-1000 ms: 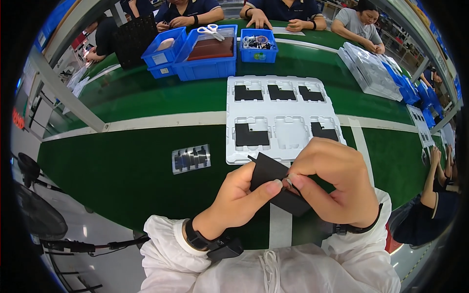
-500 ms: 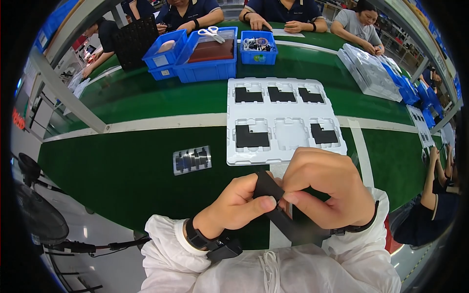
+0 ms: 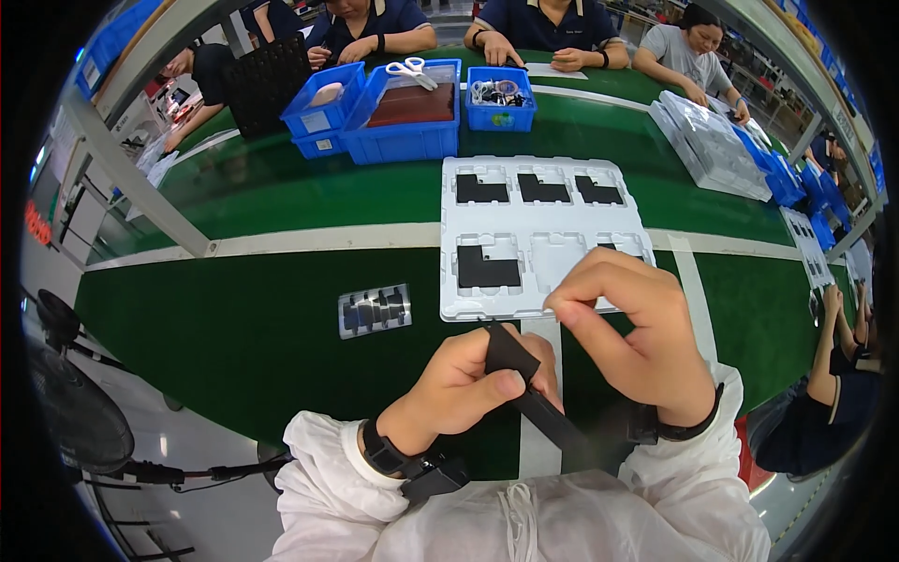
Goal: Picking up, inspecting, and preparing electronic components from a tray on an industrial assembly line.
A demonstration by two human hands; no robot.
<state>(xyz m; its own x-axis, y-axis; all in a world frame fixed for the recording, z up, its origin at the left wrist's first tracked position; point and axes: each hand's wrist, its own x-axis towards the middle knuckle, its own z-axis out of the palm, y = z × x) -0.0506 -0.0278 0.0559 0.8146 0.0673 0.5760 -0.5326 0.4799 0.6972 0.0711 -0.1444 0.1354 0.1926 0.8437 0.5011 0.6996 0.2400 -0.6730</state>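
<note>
My left hand (image 3: 449, 389) grips a black L-shaped flat piece (image 3: 511, 354), its thumb pressed on the front. The piece is tilted, one arm slanting down toward my body. Raised to the right of it and apart from it, my right hand (image 3: 637, 332) has thumb and forefinger pinched together; anything between them is too small to make out. Behind my hands lies a white moulded tray (image 3: 543, 219) with similar black pieces in several pockets. Its near middle pocket shows bare white plastic. My right hand partly covers the near right pocket.
A small clear sheet with black die-cut strips (image 3: 375, 311) lies left of the tray. Farther back stand blue bins (image 3: 403, 142), one with white scissors (image 3: 412, 72) on top. Stacked clear trays (image 3: 707, 150) sit at the right. Several people work around the green table (image 3: 234, 309).
My right hand has moved up and away from the black piece, its pinch now separate from it. My left hand keeps its hold on the piece.
</note>
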